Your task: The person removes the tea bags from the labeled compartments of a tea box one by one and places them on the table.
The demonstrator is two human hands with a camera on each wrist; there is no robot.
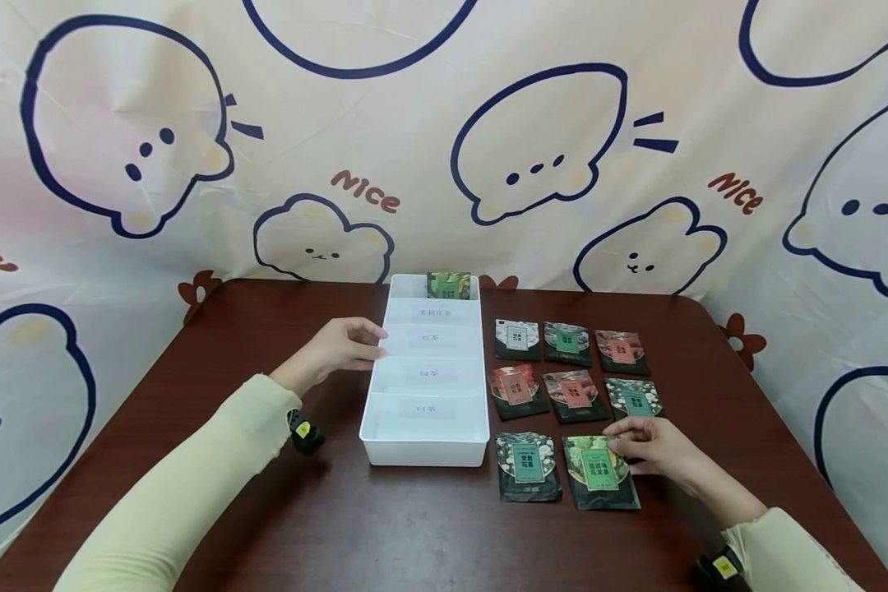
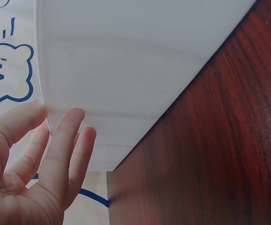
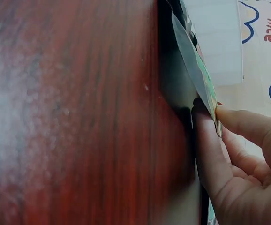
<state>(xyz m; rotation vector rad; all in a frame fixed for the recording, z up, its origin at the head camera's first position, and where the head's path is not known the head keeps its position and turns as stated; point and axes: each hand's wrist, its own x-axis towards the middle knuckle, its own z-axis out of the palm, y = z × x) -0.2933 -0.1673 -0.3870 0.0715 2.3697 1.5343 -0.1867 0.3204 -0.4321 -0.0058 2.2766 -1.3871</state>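
Note:
My right hand (image 1: 654,448) pinches the upper right corner of a tea sachet (image 1: 601,473) with a bright green label. In the right wrist view the thumb lies on one face of this sachet (image 3: 201,75), a finger behind it, and its edge is lifted off the table. My left hand (image 1: 340,344) touches the left side of a white divided box (image 1: 425,452), its fingers fairly straight at the rim and outer wall (image 2: 126,79). Another green tea sachet (image 1: 448,285) stands in the box's farthest compartment. Paper labels with Chinese characters mark the other compartments.
Right of the box, several more tea sachets lie in rows, among them a white-labelled one (image 1: 516,339), a red-labelled one (image 1: 518,390) and a teal-labelled one (image 1: 529,467). The dark wooden table (image 1: 303,510) ends at a cartoon-printed cloth (image 1: 429,140) behind.

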